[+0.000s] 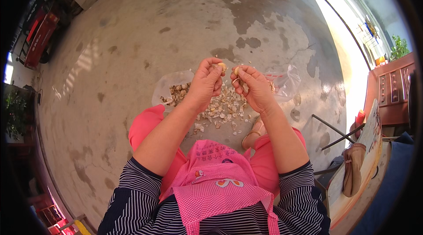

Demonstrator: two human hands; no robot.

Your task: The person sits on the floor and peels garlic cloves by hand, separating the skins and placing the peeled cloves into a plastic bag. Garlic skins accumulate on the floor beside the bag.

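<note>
My left hand (209, 81) pinches a small pale yellowish piece (222, 67), which looks like a nut or a clove, between thumb and fingers. Close by on the right, my right hand (251, 84) holds a similar pale piece (236, 70) at its fingertips, with brownish bits of shell or skin below it in the curled fingers. The two hands are raised and apart. Beneath them, a loose heap of dry, pale shells or skins (226, 106) lies on the floor. A clear plastic bag (161, 84) of round brown pieces (180, 92) stands behind my left forearm.
Another clear plastic bag (287, 84), with red printing, lies beyond my right hand. A folding table (360, 169) with a brown cloth item (353, 169) on it stands at the right. A dark red wooden piece of furniture (391, 89) is behind it. A red vehicle (41, 40) is at the far left.
</note>
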